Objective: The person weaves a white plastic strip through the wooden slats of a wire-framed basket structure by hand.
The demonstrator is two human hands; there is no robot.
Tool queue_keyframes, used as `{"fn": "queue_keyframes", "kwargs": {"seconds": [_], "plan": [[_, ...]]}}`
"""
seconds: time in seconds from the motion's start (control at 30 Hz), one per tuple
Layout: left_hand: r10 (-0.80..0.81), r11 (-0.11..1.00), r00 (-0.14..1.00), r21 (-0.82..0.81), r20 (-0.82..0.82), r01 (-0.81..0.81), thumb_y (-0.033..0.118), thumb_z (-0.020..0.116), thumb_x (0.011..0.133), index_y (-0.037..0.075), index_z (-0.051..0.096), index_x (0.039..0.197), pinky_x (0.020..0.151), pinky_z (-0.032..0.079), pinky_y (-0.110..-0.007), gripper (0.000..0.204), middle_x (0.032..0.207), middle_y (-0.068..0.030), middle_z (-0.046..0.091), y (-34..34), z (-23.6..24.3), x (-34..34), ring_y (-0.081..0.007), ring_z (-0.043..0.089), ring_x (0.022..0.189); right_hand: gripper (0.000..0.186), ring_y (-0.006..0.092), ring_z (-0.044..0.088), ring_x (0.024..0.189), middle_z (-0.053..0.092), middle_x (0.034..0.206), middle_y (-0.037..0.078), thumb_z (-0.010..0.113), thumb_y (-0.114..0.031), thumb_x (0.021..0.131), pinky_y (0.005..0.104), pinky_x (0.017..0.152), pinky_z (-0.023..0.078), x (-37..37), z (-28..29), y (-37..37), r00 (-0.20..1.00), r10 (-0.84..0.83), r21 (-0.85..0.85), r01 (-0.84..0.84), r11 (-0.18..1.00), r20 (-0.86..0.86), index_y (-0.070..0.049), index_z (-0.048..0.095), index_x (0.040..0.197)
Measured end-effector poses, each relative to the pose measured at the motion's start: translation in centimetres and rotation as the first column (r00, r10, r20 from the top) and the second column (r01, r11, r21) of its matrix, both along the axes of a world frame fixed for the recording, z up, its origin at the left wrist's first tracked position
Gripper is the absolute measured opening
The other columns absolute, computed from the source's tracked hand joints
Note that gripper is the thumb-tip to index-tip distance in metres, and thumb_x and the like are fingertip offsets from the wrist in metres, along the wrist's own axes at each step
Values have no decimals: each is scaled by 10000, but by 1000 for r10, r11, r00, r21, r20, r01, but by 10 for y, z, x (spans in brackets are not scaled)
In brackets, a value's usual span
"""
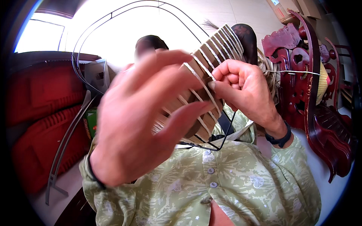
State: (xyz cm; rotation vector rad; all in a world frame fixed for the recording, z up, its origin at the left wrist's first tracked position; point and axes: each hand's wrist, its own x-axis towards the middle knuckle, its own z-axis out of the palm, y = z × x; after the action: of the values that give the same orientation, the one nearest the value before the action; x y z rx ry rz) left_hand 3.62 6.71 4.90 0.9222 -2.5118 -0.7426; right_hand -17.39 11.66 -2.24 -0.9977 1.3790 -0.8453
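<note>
A brown flat panel (206, 57), wrapped in spaced rows of white cord (196, 75), slants across my lap. My right hand (245, 84) is at its right edge, with thumb and forefinger pinched together on a strand of the cord. My left hand (139, 116), smeared by motion, hovers over the panel's left side. Its thumb and fingers are spread apart, and I see nothing held between them. It hides much of the panel's lower left part. A thin black wire frame (225, 137) shows below the panel's lower end.
At the right stands a dark red carved wooden chair (311, 86), with a taut white strand reaching it beside looped pale cord (272, 84). Red cushions (45, 90) lie on the left, near a bent grey metal strip (68, 143). A cardboard box (279, 11) is at the far right.
</note>
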Motion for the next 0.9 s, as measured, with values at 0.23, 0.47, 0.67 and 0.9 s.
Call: {"fn": "queue_keyframes", "kwargs": {"seconds": [0.23,0.47,0.67,0.9], "plan": [[-7,1000,974,-25,225,13,86,741,765,24,593,947,692,511,-407,243,1054,-136,601,-8,-22,-40,-358,627,796,171,213,675,575,657,653,112,719,-98,780,320,545,520,9,-11,14,944,-150,-333,45,942,-295,-7,606,870],[0,998,912,60,411,-27,54,724,755,3,641,918,684,530,-382,189,1031,-130,621,-15,-10,-59,-310,661,802,124,103,627,526,615,608,59,684,-7,795,278,493,477,14,-27,18,905,-294,-546,86,834,-307,-20,588,873],[-38,974,948,222,315,-35,35,710,743,-17,666,895,680,530,-302,166,980,-83,641,-26,-18,-51,-164,651,787,105,20,594,573,647,658,28,682,-14,806,224,520,472,13,-28,22,946,-248,-436,136,890,-211,-8,606,878],[50,934,943,318,330,-161,48,727,746,2,683,923,708,518,-283,188,923,-57,648,-22,-13,-52,-122,636,812,104,181,673,557,663,629,78,693,-88,798,296,551,524,7,-25,19,974,-218,-291,194,937,-56,-37,628,863]]}}
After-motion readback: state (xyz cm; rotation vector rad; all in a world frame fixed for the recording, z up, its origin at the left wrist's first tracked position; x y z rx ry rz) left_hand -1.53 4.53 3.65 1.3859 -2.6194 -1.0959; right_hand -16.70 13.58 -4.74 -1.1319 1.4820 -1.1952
